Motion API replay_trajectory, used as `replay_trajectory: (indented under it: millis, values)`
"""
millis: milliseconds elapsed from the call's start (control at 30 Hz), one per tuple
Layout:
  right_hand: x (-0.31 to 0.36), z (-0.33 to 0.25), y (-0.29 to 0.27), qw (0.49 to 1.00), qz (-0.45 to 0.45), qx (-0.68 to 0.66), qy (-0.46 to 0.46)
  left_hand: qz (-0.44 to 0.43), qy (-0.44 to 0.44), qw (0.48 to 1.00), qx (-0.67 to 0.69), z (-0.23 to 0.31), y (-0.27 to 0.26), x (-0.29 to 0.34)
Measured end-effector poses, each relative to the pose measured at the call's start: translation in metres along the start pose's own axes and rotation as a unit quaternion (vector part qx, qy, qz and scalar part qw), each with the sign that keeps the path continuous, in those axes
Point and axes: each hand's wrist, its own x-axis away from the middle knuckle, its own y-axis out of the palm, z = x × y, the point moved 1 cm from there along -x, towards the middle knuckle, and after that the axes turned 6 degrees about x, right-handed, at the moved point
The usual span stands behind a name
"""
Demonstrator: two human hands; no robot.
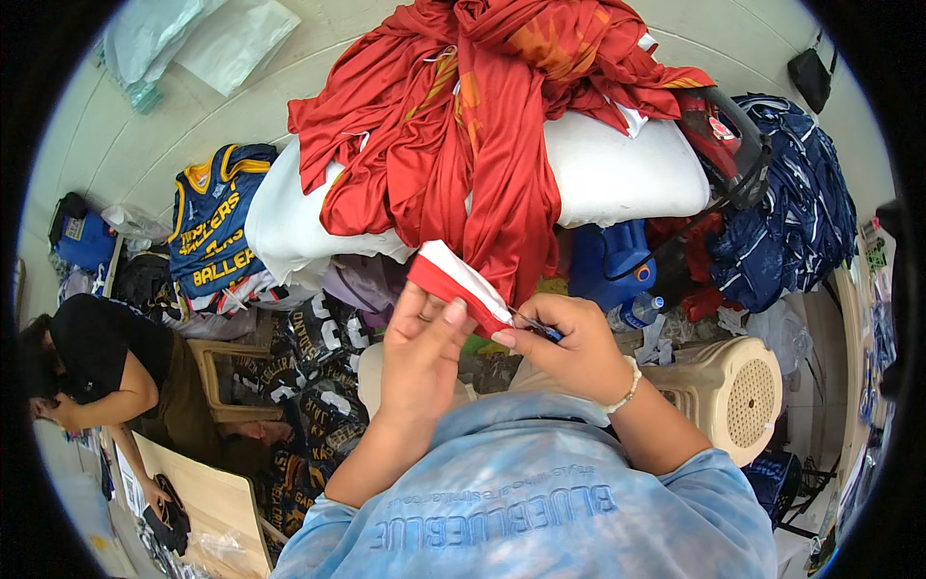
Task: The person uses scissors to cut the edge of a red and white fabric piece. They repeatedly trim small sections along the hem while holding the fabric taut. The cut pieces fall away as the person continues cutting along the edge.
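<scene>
Red-and-white fabric strip (461, 280) is gripped between the thumb and fingers of the left hand (422, 349), in front of the white padded board (627, 169). Small scissors (548, 333) are held in the right hand (579, 349), blades at the strip's lower right end; blade opening cannot be told. Red garments (434, 145) are heaped on the board and draped over its near edge. A blue jerrycan (612, 265) is seen below it.
</scene>
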Motion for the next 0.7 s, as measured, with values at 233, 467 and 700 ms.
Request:
replay_trajectory:
  millis: [233,467,700]
  values:
    - [0.001,0.003,0.002,0.999,0.037,-0.034,0.003,-0.001,0.007,0.997,-0.073,0.001,0.003,0.005]
    - [0.014,-0.005,-0.006,0.997,0.047,0.051,-0.025,0.008,0.019,0.994,-0.111,0.011,0.011,0.009]
    - [0.011,-0.012,-0.004,0.984,0.101,0.105,-0.102,-0.009,0.011,0.994,-0.108,0.008,0.014,0.011]
